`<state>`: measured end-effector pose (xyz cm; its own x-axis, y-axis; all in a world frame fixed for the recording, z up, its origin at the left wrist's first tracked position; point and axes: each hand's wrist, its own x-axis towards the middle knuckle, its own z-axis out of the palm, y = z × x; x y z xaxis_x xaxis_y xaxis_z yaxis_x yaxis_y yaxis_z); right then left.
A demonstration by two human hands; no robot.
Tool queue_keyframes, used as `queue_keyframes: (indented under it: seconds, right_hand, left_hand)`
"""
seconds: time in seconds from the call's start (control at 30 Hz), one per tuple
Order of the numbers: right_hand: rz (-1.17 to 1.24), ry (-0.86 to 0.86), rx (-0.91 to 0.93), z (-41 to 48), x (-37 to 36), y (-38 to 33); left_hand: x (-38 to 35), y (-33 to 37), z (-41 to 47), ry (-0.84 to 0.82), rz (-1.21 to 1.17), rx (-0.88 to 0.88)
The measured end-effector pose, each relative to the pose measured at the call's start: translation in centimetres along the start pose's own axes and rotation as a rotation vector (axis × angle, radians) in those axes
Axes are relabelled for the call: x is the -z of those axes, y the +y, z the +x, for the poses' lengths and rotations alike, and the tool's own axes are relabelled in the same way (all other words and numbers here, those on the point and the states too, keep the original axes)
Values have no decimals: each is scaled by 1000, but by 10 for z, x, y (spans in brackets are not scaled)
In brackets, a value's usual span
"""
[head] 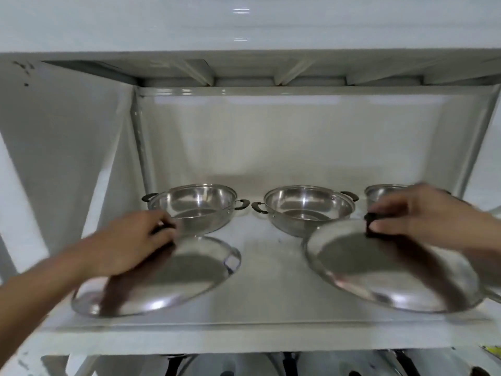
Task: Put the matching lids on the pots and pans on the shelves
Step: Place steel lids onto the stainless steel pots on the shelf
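Note:
Two shallow steel pans with dark side handles stand open at the back of the white shelf [271, 267]: the left pan [196, 206] and the middle pan [307, 208]. A third steel pot [379, 195] at the far right is partly hidden behind my right hand. My left hand [135, 240] grips the dark knob of a steel lid [173, 278], which is tilted in front of the left pan. My right hand [423, 213] grips the black knob of a second steel lid [379, 270], tilted in front of the middle pan and the pot.
The shelf sits in a white metal rack with uprights at both sides and another shelf board close overhead [244, 69]. Below the front edge [244, 340], dark handles of more cookware [290, 362] show on a lower shelf.

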<state>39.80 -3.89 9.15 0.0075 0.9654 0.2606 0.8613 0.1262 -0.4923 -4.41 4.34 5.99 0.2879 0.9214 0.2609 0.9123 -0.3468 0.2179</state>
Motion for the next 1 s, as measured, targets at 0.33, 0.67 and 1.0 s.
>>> queue_keyframes:
  seconds: [0.33, 0.67, 1.0]
  right_hand:
    - [43, 242, -112, 173, -6, -14]
    - [12, 218, -258, 242, -74, 17]
    - [4, 208, -263, 244, -87, 26]
  left_hand:
    - [53, -16, 152, 167, -21, 79]
    - [-22, -31, 235, 80, 112, 145]
    - [-39, -47, 250, 63, 145, 173]
